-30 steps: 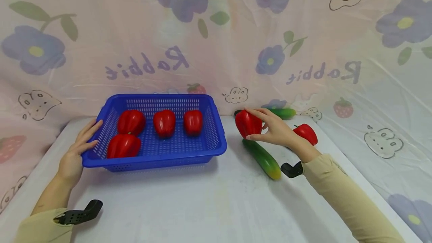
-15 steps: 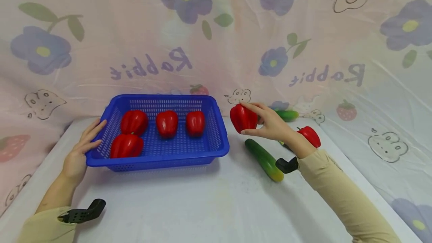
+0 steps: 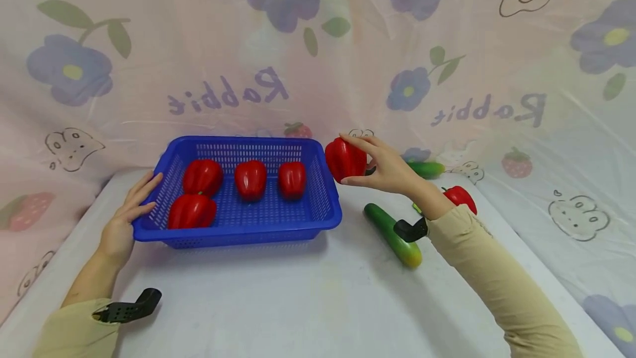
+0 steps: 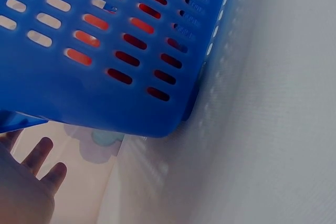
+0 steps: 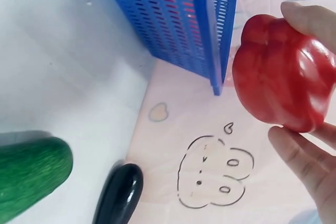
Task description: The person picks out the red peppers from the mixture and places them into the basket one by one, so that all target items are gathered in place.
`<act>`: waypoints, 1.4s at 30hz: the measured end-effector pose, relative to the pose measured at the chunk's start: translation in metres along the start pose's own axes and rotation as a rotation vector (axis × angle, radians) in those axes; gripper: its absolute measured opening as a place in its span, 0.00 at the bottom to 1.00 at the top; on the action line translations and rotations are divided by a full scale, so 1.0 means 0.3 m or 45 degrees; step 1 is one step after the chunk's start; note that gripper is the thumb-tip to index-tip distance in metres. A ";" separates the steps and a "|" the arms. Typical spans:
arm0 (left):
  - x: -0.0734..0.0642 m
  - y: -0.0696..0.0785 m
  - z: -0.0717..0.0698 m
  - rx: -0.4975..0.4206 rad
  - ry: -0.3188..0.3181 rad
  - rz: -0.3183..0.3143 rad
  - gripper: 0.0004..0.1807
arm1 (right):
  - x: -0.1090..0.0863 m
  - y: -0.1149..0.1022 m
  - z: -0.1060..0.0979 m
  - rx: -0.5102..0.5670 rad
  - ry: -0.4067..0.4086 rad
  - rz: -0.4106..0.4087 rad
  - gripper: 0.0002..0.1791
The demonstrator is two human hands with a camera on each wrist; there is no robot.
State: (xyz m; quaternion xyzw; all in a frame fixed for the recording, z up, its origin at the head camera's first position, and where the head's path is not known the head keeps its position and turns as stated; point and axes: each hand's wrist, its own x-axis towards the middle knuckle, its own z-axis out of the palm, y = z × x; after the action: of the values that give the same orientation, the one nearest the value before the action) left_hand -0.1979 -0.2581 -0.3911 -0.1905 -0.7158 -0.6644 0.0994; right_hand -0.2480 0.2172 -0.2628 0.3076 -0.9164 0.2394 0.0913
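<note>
In the head view, my right hand [image 3: 390, 166] pinches a red bell pepper [image 3: 343, 160] between thumb and fingers. It is held up beside the right rim of the blue plastic basket [image 3: 238, 231]. The right wrist view shows the same bell pepper [image 5: 281, 74] apart from the basket wall [image 5: 173, 35]. My left hand [image 3: 121, 231] rests against the basket's left rim, its fingers extended. Several red bell peppers lie in the basket, among them one at the front left [image 3: 191, 211] and one on the right [image 3: 292, 180].
A cucumber with a yellow end [image 3: 395, 236] lies right of the basket. Farther back are another green vegetable [image 3: 427, 169] and a dark, glossy eggplant [image 5: 121, 192]. Another red bell pepper [image 3: 460, 198] sits partly behind the right forearm. A patterned cloth [image 3: 318, 87] hangs behind the table.
My right hand has carried the bell pepper left and upward, up to the basket's right rim. The left hand keeps its place on the basket; the whole view has shifted slightly.
</note>
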 end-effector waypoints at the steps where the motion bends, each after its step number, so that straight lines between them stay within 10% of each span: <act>1: 0.000 0.000 0.000 -0.005 0.001 -0.007 0.27 | 0.007 -0.004 0.001 -0.003 0.000 -0.010 0.48; 42: -0.001 0.009 0.008 -0.006 0.019 -0.083 0.27 | 0.231 -0.180 0.129 -0.039 -0.181 -0.019 0.48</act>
State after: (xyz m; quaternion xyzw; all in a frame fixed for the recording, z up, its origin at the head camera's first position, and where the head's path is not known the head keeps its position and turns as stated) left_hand -0.1963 -0.2558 -0.3891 -0.1621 -0.7193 -0.6704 0.0826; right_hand -0.2712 0.1245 -0.2540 0.3291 -0.9219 0.2020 0.0326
